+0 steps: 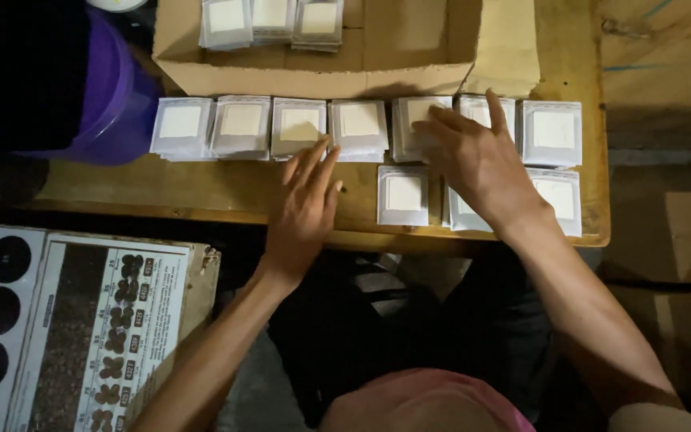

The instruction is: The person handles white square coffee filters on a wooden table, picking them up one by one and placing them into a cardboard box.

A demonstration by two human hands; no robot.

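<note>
Resting on small square white-and-grey packet stacks (359, 128) rowed along the brown wooden table (201, 188) — right hand (477, 160) fingers spread flat, left hand (304, 210) fingers loosely together, touching the row's edge.

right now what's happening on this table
A person is laying small grey-and-white packets in rows on a wooden table. The right hand rests flat on packets near the row's right end. The left hand lies open on bare wood below the row. More packets sit in the cardboard box behind.
</note>
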